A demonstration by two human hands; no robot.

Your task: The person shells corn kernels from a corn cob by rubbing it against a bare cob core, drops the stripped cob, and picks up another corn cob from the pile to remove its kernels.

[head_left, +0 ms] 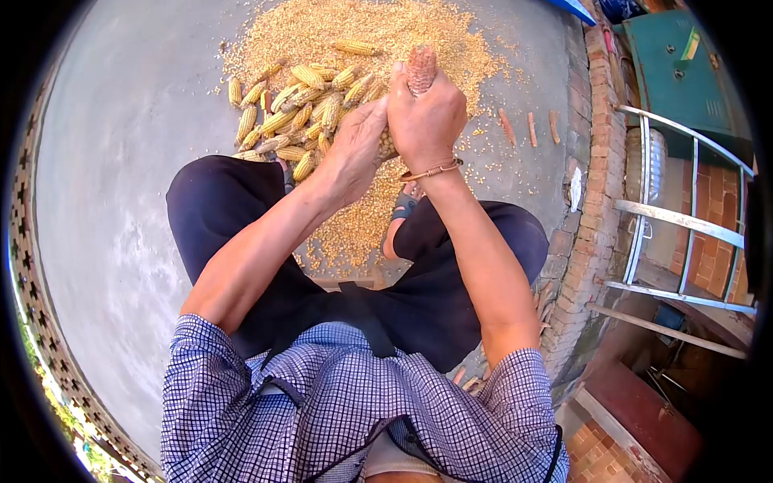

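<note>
My right hand (pixel 427 121) is closed in a fist around a corn cob (pixel 421 69), whose bare, reddish end sticks up above the thumb. Against it presses my left hand (pixel 356 145), its thumb stretched along the side and its other fingers mostly hidden underneath. Kernels still on the corn (pixel 387 146) show between the two palms; whether this is the same cob or a second one, I cannot tell. Just beyond my hands lies a pile of unshelled yellow ears (pixel 302 109). Loose kernels (pixel 346 229) cover the ground below my hands, between my feet.
A wide spread of loose kernels (pixel 386 22) lies behind the ears on the grey concrete floor (pixel 137 121). Several bare cobs (pixel 531 129) lie at the right, near a brick edge (pixel 600 161). Beyond it stand a metal frame (pixel 680 213) and a green cabinet (pixel 672 68).
</note>
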